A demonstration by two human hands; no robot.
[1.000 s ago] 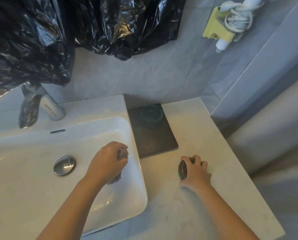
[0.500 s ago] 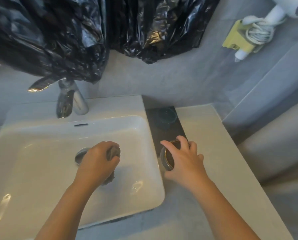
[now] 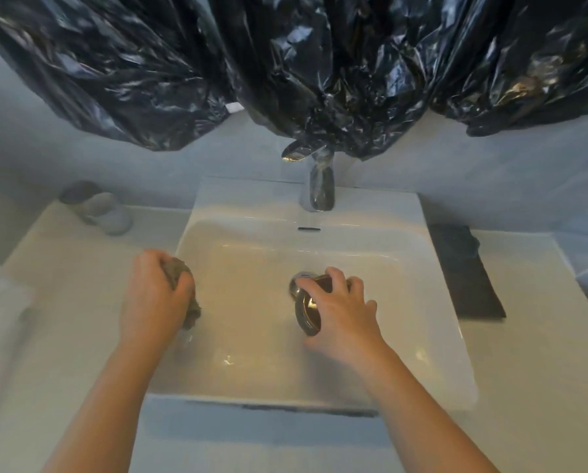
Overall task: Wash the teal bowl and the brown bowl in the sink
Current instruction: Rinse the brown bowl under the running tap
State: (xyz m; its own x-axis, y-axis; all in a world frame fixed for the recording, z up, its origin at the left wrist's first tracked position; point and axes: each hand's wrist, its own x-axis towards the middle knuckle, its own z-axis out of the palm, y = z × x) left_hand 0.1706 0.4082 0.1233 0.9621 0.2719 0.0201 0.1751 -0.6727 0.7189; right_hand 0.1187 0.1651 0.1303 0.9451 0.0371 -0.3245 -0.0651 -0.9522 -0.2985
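brown bowl (image 3: 308, 312) brought from counter (image 3: 524, 353) to sink (image 3: 251, 302) centre, gripped by right hand (image 3: 345, 314) | pad (image 3: 180, 272) clenched in left hand (image 3: 152, 293) | scrubbing due

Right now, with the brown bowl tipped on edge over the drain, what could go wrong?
The right hand grips the brown bowl on edge; it might slip and knock the sink. The black plastic hangs onto the faucet, so reaching for water may snag it. The left hand holds a grey scrubber at the rim; drips may reach the counter.
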